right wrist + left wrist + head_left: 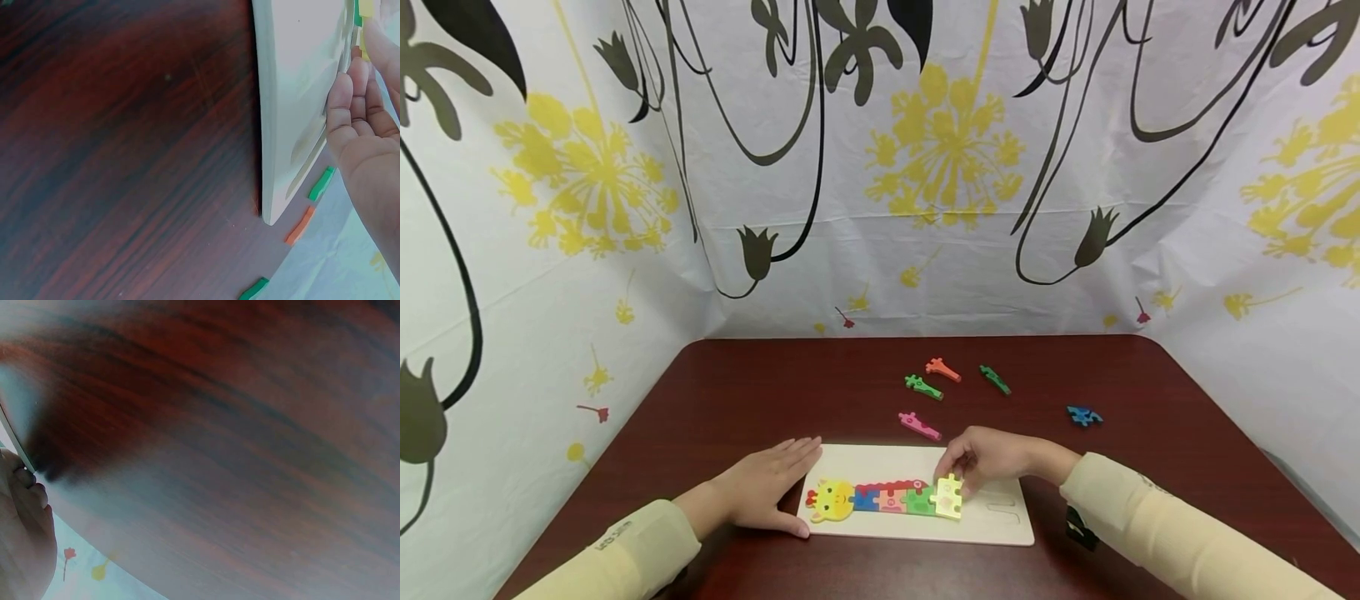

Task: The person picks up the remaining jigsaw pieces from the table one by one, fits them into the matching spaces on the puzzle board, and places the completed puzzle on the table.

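A cream puzzle board (910, 528) lies on the table. In its left and middle part sit a yellow giraffe head piece (833, 501), a red mane strip (891, 486), and blue (867, 499), salmon (892, 501) and green (919, 502) pieces in a row. My right hand (988, 458) pinches a pale yellow puzzle piece (949, 497) at the right end of that row; whether it touches the board I cannot tell. Outstretched fingers of my left hand (775, 486) rest at the board's left edge. The left wrist view shows only part of that hand (25, 531).
Behind the board lie loose pieces: pink (919, 426), light green (923, 387), orange (943, 369) and dark green (995, 379). A blue piece (1084, 416) lies farther right. Patterned white cloth (850, 283) hangs around the dark red table (760, 392).
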`<state>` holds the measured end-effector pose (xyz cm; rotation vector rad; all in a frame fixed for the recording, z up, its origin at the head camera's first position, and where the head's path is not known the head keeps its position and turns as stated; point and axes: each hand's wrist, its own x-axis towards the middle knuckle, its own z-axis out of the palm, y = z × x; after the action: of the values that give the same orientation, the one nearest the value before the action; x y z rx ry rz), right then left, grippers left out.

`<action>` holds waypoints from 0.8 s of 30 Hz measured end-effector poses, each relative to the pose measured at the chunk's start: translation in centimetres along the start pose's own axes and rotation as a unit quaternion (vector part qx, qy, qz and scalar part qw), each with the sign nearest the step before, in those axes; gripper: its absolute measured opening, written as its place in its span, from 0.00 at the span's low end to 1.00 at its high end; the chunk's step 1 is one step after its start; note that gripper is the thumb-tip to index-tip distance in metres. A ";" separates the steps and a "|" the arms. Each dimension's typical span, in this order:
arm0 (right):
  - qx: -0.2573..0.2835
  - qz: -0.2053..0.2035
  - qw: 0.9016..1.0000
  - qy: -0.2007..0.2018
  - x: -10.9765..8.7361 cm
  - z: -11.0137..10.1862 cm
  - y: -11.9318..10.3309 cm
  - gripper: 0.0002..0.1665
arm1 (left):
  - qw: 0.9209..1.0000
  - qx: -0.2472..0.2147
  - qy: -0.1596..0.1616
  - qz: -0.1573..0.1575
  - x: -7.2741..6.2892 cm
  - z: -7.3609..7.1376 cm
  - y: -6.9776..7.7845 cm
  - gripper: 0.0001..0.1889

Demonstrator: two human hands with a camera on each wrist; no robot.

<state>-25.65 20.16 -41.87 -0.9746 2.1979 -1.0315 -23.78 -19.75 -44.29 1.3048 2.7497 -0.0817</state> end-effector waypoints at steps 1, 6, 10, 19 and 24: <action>-0.002 0.001 1.000 0.000 0.0 0.0 0.0 0.17 | 1.000 0.000 0.000 0.000 0.0 0.0 0.0 0.59; -0.005 -0.003 1.000 -0.003 0.1 0.1 0.1 0.18 | 1.000 -0.002 -0.001 0.000 0.0 0.0 0.0 0.59; -0.003 0.004 1.000 0.001 0.1 0.2 0.0 0.19 | 1.000 -0.004 -0.002 -0.001 0.0 -0.1 0.1 0.59; 0.024 0.006 1.000 0.007 0.1 0.3 0.1 0.18 | 1.000 -0.009 -0.005 -0.005 -0.1 -0.1 0.1 0.59; 0.036 0.023 0.999 0.017 0.1 0.4 0.1 0.19 | 1.000 -0.006 -0.004 -0.004 0.0 -0.1 0.1 0.59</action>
<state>-25.46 19.97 -42.16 -0.8775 2.1835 -1.1053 -23.69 -19.68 -44.19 1.2875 2.7456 -0.0718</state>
